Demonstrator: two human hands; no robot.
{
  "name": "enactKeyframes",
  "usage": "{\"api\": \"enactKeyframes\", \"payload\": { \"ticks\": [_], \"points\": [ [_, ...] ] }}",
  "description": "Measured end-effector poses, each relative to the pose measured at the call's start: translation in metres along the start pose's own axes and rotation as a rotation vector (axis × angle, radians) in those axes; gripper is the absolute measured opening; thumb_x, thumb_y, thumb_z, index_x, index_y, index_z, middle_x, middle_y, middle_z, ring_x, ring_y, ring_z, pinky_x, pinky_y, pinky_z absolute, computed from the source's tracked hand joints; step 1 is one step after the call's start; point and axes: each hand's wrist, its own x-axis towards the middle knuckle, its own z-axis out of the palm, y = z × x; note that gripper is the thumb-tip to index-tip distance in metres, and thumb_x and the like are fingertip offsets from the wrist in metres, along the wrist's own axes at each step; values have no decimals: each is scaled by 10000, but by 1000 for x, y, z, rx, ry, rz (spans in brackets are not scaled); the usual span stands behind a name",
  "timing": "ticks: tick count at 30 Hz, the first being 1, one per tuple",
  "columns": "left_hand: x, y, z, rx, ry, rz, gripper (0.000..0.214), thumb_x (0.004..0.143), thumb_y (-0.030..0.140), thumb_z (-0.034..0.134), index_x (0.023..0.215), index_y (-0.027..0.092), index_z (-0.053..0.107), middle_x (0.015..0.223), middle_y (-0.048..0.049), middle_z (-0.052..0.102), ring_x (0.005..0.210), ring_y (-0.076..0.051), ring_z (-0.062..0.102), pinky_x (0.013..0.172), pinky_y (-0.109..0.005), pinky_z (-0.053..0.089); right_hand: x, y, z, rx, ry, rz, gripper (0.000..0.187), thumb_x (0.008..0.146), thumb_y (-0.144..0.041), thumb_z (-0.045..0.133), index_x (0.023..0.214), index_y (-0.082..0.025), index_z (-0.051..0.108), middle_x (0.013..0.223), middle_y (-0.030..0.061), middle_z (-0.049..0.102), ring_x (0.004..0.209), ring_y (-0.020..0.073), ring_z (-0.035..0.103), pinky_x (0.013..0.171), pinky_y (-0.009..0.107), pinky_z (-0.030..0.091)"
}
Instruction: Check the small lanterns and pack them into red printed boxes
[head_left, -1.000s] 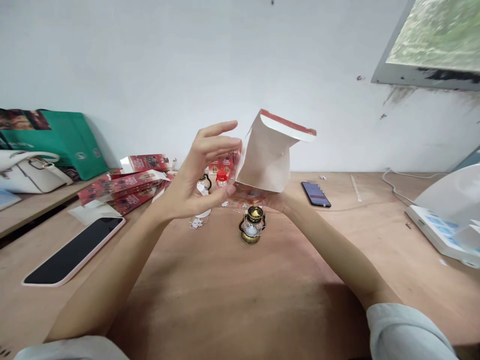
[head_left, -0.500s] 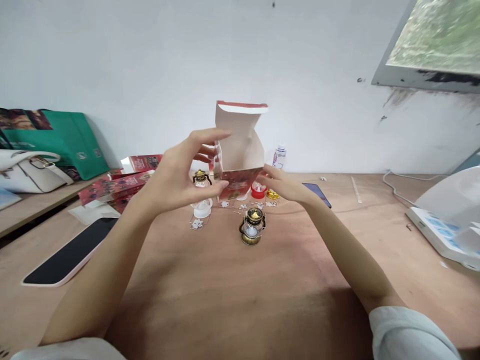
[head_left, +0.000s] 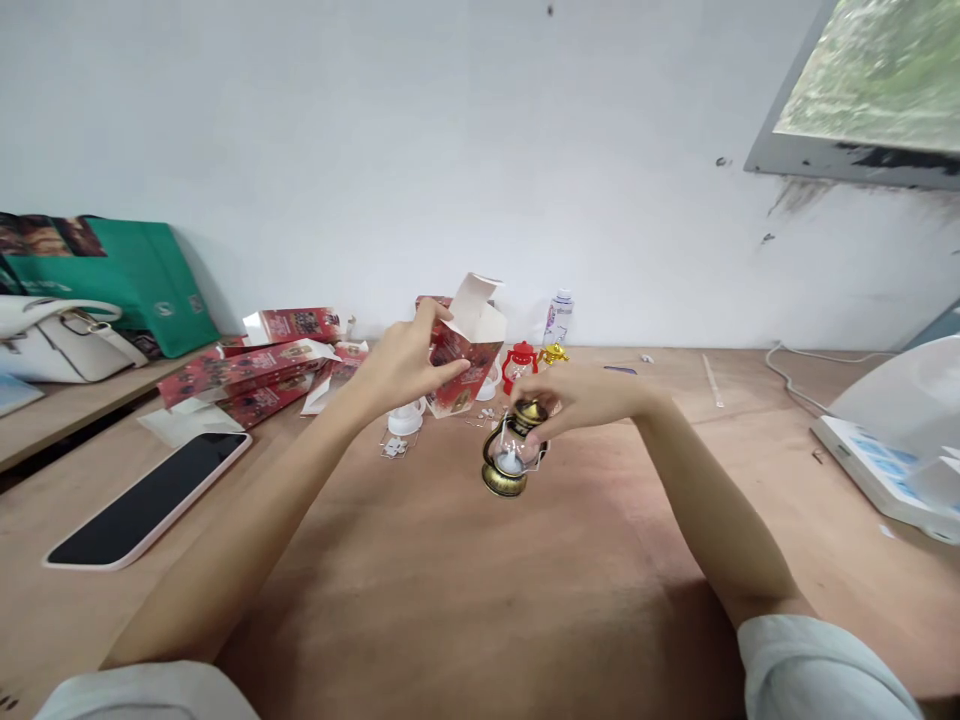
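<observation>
My left hand (head_left: 409, 370) grips a red printed cardboard box (head_left: 457, 375) by its side, thumb on the near face. The box stands tilted, its white-lined top flaps raised. My right hand (head_left: 577, 400) has its fingers closed round the top of a small bronze-coloured lantern (head_left: 510, 455) with a clear globe and a white candle inside. The lantern leans to one side; whether its base touches the table I cannot tell. Just behind it are a red lantern (head_left: 520, 365) and a gold lantern top (head_left: 555, 353). A white lantern (head_left: 406, 418) is partly hidden behind my left hand.
Flattened red cartons (head_left: 247, 375) lie at the back left, with a phone (head_left: 150, 500) nearer me. A clear bottle (head_left: 559, 318) stands by the wall. A white handbag (head_left: 64, 340) and green bag (head_left: 150, 280) are far left; a white device (head_left: 885, 475) is at right.
My left hand has lowered the box and tilted it. My right hand has left the box, come nearer and taken hold of the bronze lantern, which is now tilted.
</observation>
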Motion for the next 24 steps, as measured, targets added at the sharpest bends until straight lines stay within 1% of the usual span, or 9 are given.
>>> {"api": "enactKeyframes", "payload": {
  "ticks": [2, 3, 6, 9, 11, 13, 17, 20, 24],
  "points": [
    [0, 3, 8, 27, -62, -11, 423, 777, 391, 634, 1072, 177, 421, 687, -20, 613, 633, -225, 610, 585, -297, 418, -16, 2, -10, 191, 79, -69, 294, 769, -408, 694, 962, -194, 636, 859, 23, 636, 734, 153, 578, 648, 280, 444],
    [0, 5, 12, 26, -93, -7, 417, 770, 396, 636, 1056, 176, 427, 666, -11, 596, 612, -220, 595, 570, -286, 399, -23, 3, -14, 298, 133, -102, 308, 765, -409, 701, 975, -196, 627, 900, 30, 637, 776, 159, 588, 674, 283, 458],
    [-2, 11, 21, -36, -165, 42, 365, 735, 350, 644, 993, 186, 445, 741, -27, 621, 639, -216, 597, 571, -268, 384, -30, 11, -18, 558, 339, -183, 341, 744, -433, 728, 967, -202, 615, 874, 32, 622, 773, 162, 587, 651, 280, 465],
    [-5, 16, 22, -88, -208, 99, 333, 703, 319, 648, 938, 197, 446, 788, -28, 634, 673, -216, 607, 576, -258, 379, -21, 20, -14, 662, 481, -243, 369, 720, -476, 744, 934, -207, 610, 818, 14, 593, 743, 146, 566, 644, 273, 469],
    [-6, 19, 19, -98, -203, 112, 370, 685, 344, 674, 937, 201, 443, 784, -20, 631, 667, -209, 607, 567, -253, 369, -13, 26, -11, 700, 506, -251, 367, 715, -468, 752, 922, -208, 598, 823, 2, 566, 752, 129, 551, 658, 261, 488],
    [-7, 22, 16, -94, -184, 97, 392, 674, 362, 693, 935, 203, 447, 761, -13, 626, 643, -200, 597, 557, -255, 359, -9, 30, -10, 760, 512, -228, 353, 734, -454, 739, 928, -210, 574, 840, -7, 535, 750, 114, 543, 648, 252, 517],
    [-8, 27, 14, -126, -188, 89, 372, 662, 359, 710, 903, 204, 472, 747, -14, 628, 646, -201, 600, 579, -275, 386, -10, 33, -12, 865, 506, -152, 361, 758, -481, 707, 926, -211, 538, 853, -7, 508, 741, 115, 559, 634, 297, 593],
    [-8, 29, 13, -174, -192, 103, 374, 656, 351, 719, 907, 204, 484, 784, -24, 643, 693, -207, 621, 595, -280, 414, -13, 36, -15, 914, 513, -116, 358, 738, -466, 730, 890, -202, 542, 823, -10, 508, 720, 114, 560, 610, 294, 606],
    [-9, 28, 11, -224, -183, 78, 374, 658, 335, 716, 912, 207, 471, 783, -22, 649, 688, -193, 619, 563, -266, 416, -10, 44, -17, 990, 591, -83, 322, 714, -395, 747, 881, -205, 548, 829, -5, 523, 712, 127, 568, 583, 313, 606]
  ]
}}
